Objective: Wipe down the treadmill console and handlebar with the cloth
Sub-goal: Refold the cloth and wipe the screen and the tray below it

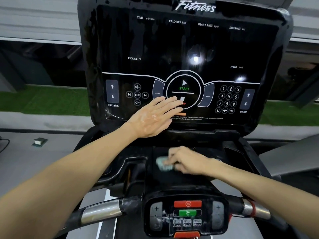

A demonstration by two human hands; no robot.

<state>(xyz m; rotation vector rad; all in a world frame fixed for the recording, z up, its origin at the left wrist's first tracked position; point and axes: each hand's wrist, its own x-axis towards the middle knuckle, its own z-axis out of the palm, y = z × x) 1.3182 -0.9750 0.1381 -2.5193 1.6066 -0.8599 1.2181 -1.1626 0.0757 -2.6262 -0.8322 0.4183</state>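
Note:
The black treadmill console fills the upper middle of the view, with printed buttons along its lower part. My left hand lies flat with straight fingers on the console's lower panel, beside the STOP button. Below it, my right hand pinches a small pale green cloth, blurred, over the black tray under the console. The handlebar with chrome sections runs across the bottom, joined by a small control panel with red and green buttons.
A cup-holder recess sits left of the tray, another recess on the right. Beyond the treadmill lie a grey floor, a green turf strip and a small box at left.

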